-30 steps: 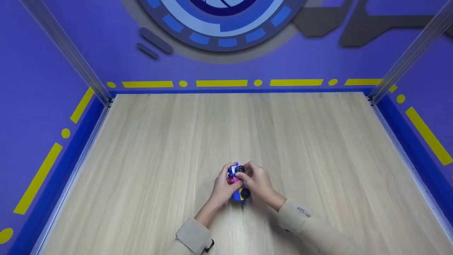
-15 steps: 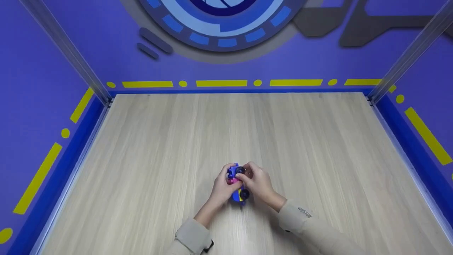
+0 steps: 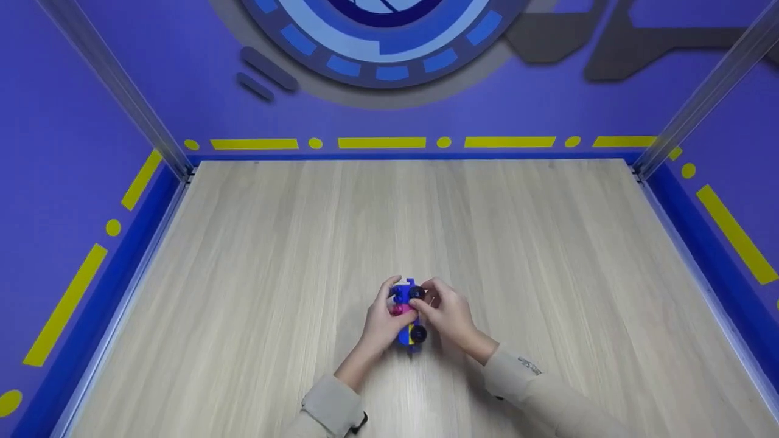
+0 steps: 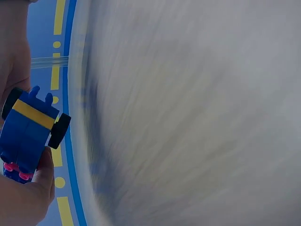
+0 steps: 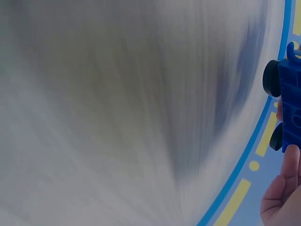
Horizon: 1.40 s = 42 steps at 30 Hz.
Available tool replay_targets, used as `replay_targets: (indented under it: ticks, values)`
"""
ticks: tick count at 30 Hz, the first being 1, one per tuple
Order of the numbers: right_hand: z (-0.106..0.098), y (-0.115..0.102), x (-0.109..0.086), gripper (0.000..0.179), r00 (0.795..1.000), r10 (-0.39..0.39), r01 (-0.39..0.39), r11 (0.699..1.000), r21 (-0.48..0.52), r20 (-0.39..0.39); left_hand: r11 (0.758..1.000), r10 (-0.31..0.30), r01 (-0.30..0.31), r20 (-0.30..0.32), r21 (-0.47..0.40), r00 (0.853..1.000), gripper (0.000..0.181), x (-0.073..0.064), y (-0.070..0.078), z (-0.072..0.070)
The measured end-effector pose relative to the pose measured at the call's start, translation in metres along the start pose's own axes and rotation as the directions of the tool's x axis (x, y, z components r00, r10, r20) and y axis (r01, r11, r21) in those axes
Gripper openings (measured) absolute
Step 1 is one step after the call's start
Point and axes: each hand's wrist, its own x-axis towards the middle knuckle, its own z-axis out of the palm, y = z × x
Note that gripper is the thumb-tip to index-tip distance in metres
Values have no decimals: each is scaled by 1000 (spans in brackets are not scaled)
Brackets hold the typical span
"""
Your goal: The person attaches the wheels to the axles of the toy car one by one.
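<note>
A small blue toy car (image 3: 405, 331) with black wheels, a yellow stripe and a pink middle part is held between both hands above the table. My left hand (image 3: 378, 319) grips its left side, thumb across the pink part and forefinger reaching along the far end. On the other side, my right hand (image 3: 449, 313) pinches the car near the far wheel (image 3: 417, 293), its thumb beside that wheel. The left wrist view shows the car's curved blue body (image 4: 21, 136) and two wheels. A blue hook (image 5: 292, 54) at one end appears in the right wrist view, where the frame edge cuts the car off.
A pale wood-grain table (image 3: 389, 225) spreads around the hands. Purple-blue panels (image 3: 389, 118) with yellow dashes enclose its back and sides. Metal posts (image 3: 700, 97) rise at the back corners.
The car has turned slightly in the hands, so the hook at its far end shows more plainly. My left forefinger has lifted a little from that end; the right hand has shifted slightly right.
</note>
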Motion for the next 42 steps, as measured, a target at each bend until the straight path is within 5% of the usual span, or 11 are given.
replay_targets:
  ticks: [18, 24, 33, 42]
  values:
    - [-12, 9, -8, 26, 999, -19, 18, 999, 46, 27, 999, 14, -10, -81, 47, 997, 52, 1, -1, 2]
    - [-17, 11, -10, 28, 996, -65, 64, 998, 13, 63, 992, 75, -65, -83, 109, 994, 48, 1, -2, 2]
    - [-28, 8, -6, 38, 986, -46, 34, 997, 75, 162, 953, 168, -151, -43, 264, 985, 44, -1, -3, 1]
    - [-34, 9, -2, 48, 943, -3, -36, 993, 111, 333, 887, 251, -242, 28, 393, 967, 44, -3, 0, 3]
